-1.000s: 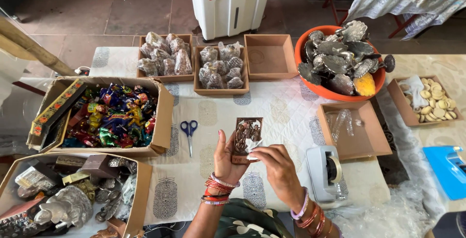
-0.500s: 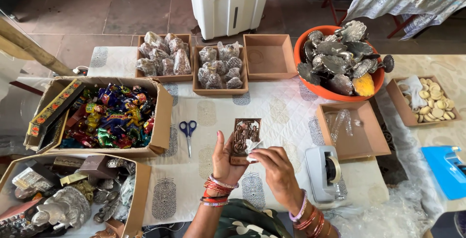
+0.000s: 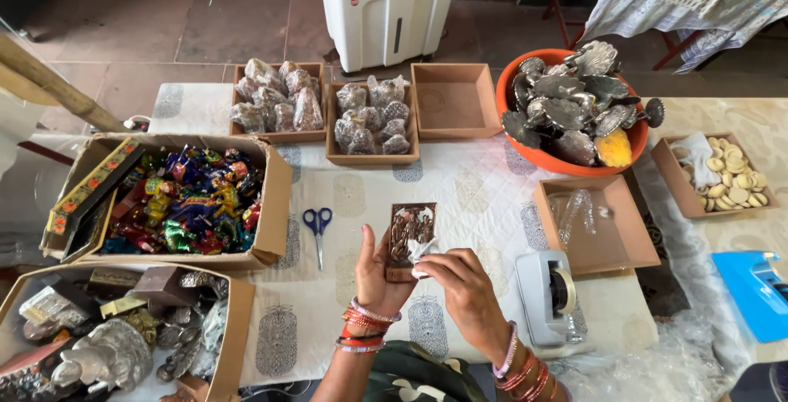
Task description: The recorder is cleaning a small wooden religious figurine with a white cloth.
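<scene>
Left hand (image 3: 379,275) is upright, palm toward me, fingers closed around the lower edge of a small rectangular relief plaque (image 3: 411,238), which it holds clear above the table. Right hand (image 3: 464,283) sits just beside it, fingertips pinched on a scrap of white wrap (image 3: 424,252) against the plaque's lower right corner. Both wrists carry bangles.

Surface: table (image 3: 484,205) under a white quilted cloth with printed motifs. Blue-handled scissors (image 3: 318,226) lie flat just left of the hands. A grey tape dispenser (image 3: 548,297) stands near the right hand. Beyond the dispenser, an open brown tray (image 3: 632,238) with clear film in it.

Far edge: two brown trays of wrapped pieces (image 3: 367,115), one bare brown tray (image 3: 455,102), and an orange bowl (image 3: 533,152) heaped with metal leaf-shaped items. At right, a small tray of pale round discs (image 3: 730,180).

Left edge: a cardboard box (image 3: 275,197) of bright foil-wrapped pieces; below it a second box (image 3: 234,320) of metal figures, cut off by the frame.

Open cloth lies between scissors and far trays. A white appliance (image 3: 386,8) stands on the tiled floor behind. A blue object (image 3: 751,287) at right is partly cut off; I cannot tell what it is.
</scene>
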